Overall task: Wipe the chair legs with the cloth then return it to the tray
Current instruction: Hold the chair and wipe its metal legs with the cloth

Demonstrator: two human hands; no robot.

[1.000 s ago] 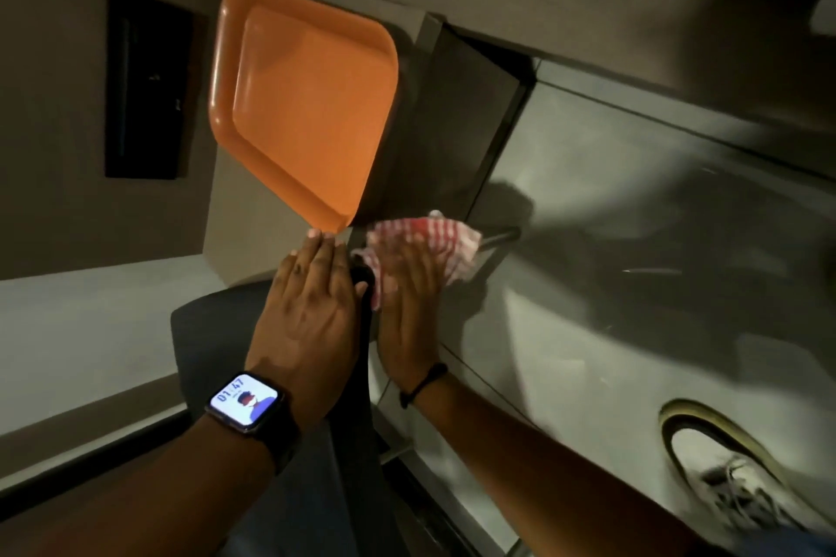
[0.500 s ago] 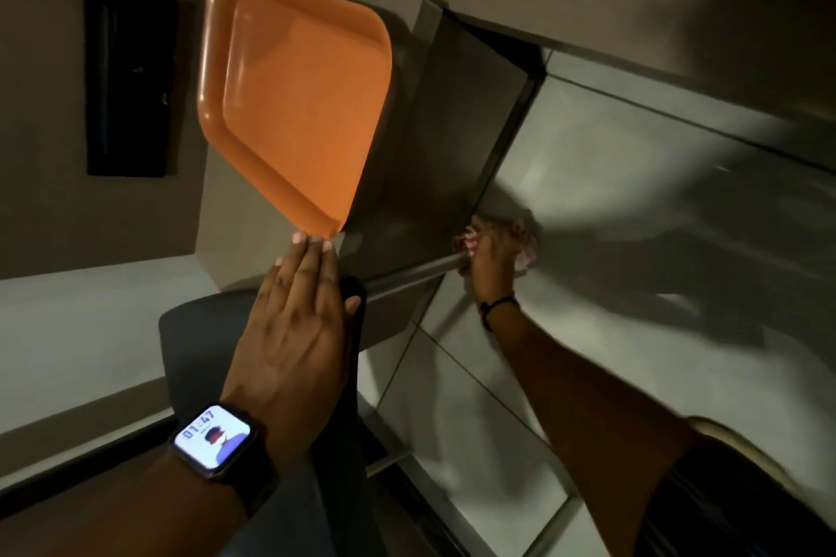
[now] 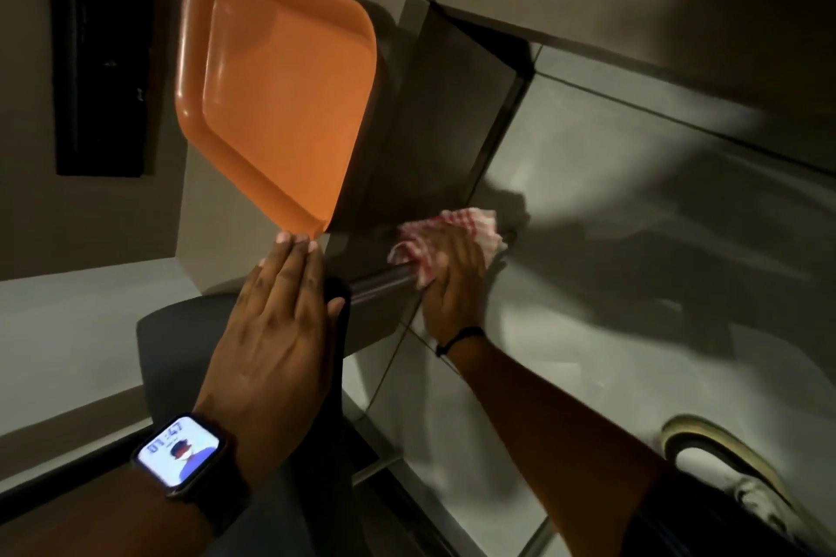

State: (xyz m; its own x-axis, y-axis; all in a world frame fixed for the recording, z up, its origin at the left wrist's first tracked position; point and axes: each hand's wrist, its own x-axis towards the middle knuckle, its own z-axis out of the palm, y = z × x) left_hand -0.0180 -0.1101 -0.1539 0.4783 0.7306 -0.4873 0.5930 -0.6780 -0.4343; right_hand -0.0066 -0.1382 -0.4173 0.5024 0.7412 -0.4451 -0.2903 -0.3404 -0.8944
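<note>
Right hand (image 3: pixel 452 280) clenches the checked cloth (image 3: pixel 445 231) around the chair leg (image 3: pixel 382 283), whose long axis runs 8-to-2 o'clock; left hand (image 3: pixel 276 330) lies flat, fingers spread, on the seat; empty orange tray (image 3: pixel 276 95) sits at 11 o'clock, nearer the left hand.

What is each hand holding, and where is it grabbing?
The right hand holds the red-and-white checked cloth, bunched around the dark metal chair leg. The left hand holds nothing; it rests flat on the dark chair seat's edge.
</note>
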